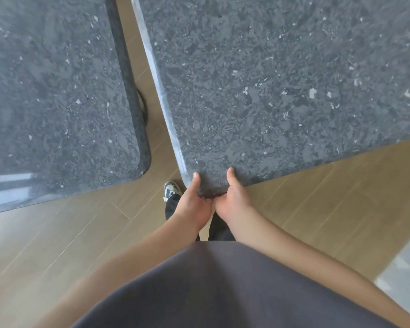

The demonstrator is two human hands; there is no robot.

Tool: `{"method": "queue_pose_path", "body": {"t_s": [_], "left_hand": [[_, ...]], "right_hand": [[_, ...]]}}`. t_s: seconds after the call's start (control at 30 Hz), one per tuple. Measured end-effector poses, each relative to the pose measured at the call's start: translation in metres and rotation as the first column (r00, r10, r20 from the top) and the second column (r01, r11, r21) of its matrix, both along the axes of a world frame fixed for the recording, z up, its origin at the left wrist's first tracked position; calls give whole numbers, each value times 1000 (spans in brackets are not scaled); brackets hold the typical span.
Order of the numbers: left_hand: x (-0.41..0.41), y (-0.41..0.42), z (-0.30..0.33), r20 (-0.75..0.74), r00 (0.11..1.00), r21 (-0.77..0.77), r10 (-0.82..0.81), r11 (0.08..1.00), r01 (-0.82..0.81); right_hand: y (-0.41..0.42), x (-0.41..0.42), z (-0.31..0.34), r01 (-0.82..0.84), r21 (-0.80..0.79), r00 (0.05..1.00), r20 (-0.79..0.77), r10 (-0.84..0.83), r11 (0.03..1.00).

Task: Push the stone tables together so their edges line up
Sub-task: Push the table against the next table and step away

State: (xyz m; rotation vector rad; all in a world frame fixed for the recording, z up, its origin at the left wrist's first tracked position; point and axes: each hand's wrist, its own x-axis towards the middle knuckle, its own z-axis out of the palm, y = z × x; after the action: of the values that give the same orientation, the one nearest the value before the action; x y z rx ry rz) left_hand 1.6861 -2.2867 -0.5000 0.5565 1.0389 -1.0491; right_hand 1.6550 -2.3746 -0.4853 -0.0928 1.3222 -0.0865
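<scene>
Two dark grey speckled stone tables fill the upper view. The left table (57, 91) has a rounded near corner. The right table (282, 79) stands at an angle to it, with a wedge-shaped gap of floor between them that narrows toward the far end. My left hand (193, 204) and my right hand (232, 200) both grip the near corner of the right table, thumbs on top and fingers hidden under the edge.
Light wooden floor (81, 233) lies below and between the tables. My shoe (171, 190) stands just in front of the gap. A round dark table base (143, 107) shows under the left table's edge. A pale floor patch (405, 275) lies at the lower right.
</scene>
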Motion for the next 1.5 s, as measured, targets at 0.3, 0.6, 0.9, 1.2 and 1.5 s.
{"method": "queue_pose_path", "body": {"t_s": [0.3, 0.6, 0.9, 1.2, 1.5], "left_hand": [[16, -6, 7, -84, 997, 168, 0, 986, 14], [24, -2, 8, -64, 996, 146, -56, 987, 65], [28, 10, 1, -48, 991, 80, -123, 989, 127], [68, 49, -5, -97, 988, 109, -119, 986, 129], [86, 61, -4, -70, 988, 127, -136, 981, 144]], "right_hand": [[-5, 4, -2, 41, -62, 992, -119, -48, 997], [-1, 6, -13, 3, -109, 987, -158, -20, 994], [10, 13, -18, -17, -174, 970, -243, -26, 985], [48, 45, -20, -61, -151, 967, -255, 20, 987], [64, 60, -22, -112, -155, 964, -258, 69, 982]]}}
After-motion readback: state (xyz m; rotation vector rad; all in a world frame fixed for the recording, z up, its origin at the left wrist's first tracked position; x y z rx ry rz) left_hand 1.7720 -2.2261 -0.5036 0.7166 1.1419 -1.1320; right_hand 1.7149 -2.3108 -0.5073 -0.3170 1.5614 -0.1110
